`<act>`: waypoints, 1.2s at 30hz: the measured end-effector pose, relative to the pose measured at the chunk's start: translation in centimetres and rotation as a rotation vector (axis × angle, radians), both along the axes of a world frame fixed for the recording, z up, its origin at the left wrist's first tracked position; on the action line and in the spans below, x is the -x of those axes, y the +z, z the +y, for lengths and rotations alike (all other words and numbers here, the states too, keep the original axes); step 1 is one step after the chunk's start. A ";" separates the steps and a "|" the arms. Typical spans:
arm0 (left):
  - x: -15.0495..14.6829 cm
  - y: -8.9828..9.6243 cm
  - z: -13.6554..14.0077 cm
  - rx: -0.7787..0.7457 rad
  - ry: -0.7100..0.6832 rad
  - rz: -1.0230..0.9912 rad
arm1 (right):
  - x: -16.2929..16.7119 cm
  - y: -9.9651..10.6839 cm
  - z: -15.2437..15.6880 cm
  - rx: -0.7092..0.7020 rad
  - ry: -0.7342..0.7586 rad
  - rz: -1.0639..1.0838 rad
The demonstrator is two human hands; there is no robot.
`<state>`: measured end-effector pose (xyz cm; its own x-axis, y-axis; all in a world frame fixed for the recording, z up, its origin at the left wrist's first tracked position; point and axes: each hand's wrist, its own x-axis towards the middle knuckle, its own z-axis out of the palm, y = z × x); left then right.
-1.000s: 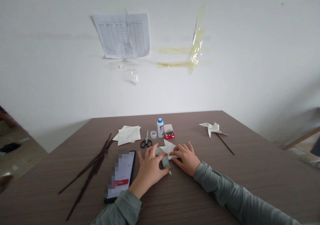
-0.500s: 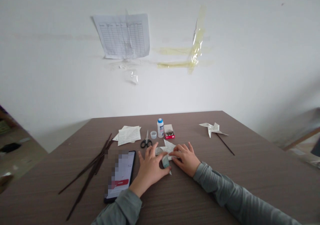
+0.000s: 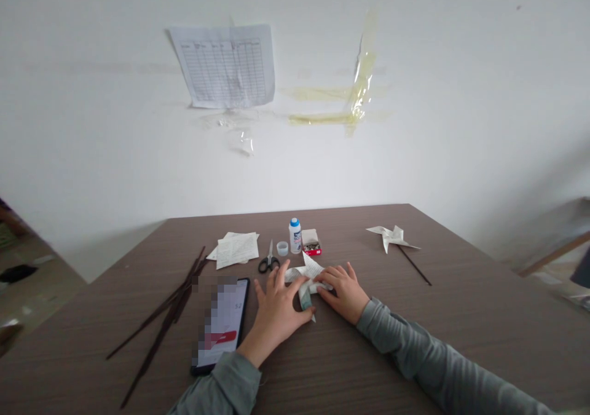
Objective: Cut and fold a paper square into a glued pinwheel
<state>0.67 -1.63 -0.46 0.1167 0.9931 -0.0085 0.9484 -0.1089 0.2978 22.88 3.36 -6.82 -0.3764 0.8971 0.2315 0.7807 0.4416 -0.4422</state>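
Your left hand (image 3: pixel 279 316) is spread over the near left of the folded paper (image 3: pixel 313 268), thumb on its lower blade and forefinger near its centre, with a gap between them; your right hand (image 3: pixel 342 292) has its fingers bunched, tips on the paper's right side, and whether they pinch or only press cannot be told. The folded paper lies on the table between your two hands, pointed blades showing above and below the fingers. Behind all stands a white wall (image 3: pixel 115 126); against it is the brown table (image 3: pixel 461 329). A printed sheet (image 3: pixel 228 67) hangs on the wall, with yellowed tape (image 3: pixel 363 89) to its right. Dark sticks (image 3: pixel 177 301) lie crossed at your left. The phone (image 3: pixel 230 316), screen lit and partly pixelated, lies between them and your left hand. At far right, well apart from your hands, lies a pinwheel (image 3: pixel 391 237) on a stick. Loose papers (image 3: pixel 238 250) overlap beyond the phone. Past the folded paper, a blue-capped bottle (image 3: pixel 295 238) stands upright, scissors (image 3: pixel 268 264) lie partly open, a red box (image 3: pixel 313 250) sits open with small pieces inside, and a translucent cup (image 3: pixel 283 248) is just left of the bottle.
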 end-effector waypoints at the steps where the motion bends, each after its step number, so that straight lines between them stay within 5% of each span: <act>1: 0.0 0.0 0.0 -0.003 0.003 0.003 | 0.0 0.0 0.0 0.004 -0.001 0.000; 36: 0.6 -0.3 -0.5 -0.001 -0.038 0.010 | -0.8 -0.3 1.0 0.030 0.036 0.021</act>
